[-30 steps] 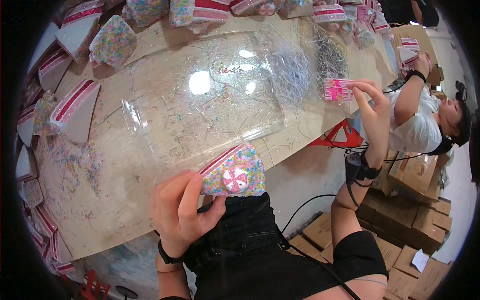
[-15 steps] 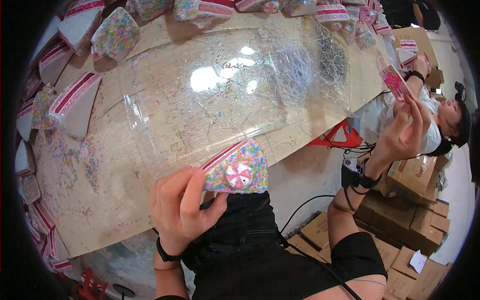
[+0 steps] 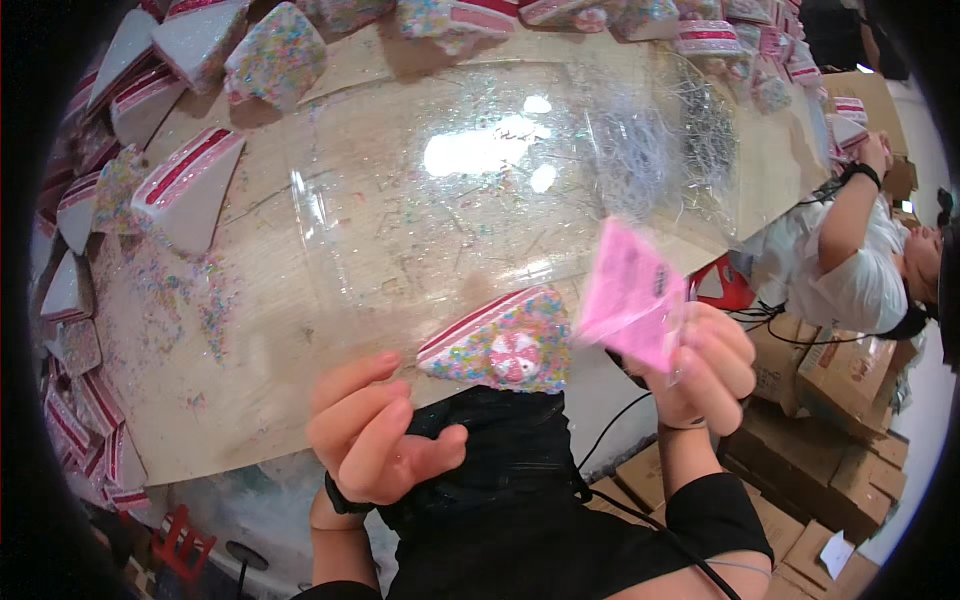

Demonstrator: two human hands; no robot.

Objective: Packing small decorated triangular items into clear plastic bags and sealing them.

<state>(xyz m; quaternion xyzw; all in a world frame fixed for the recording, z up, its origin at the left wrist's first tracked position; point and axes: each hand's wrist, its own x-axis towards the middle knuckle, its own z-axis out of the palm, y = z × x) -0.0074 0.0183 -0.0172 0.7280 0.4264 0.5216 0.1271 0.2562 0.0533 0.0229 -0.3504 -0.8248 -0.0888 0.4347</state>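
Hanging half open, fingers loosely curled and empty, the left hand (image 3: pixel 375 430) has just let go of the imitation cake wedge with pastel sprinkles, red-and-white striped side and pink-and-white candy swirl (image 3: pixel 505 340), which now lies just beyond its fingertips at the pale wooden tabletop's (image 3: pixel 260 400) near edge, leaving that hand free. The right hand (image 3: pixel 705 370), fingers closed, pinches a flat pink sheet apparently in clear film (image 3: pixel 635 295), brought back from farther right, its dark print too blurred to read. Beyond: white strands (image 3: pixel 630 150), silvery strands (image 3: pixel 708 130), more striped cake wedges (image 3: pixel 705 38).
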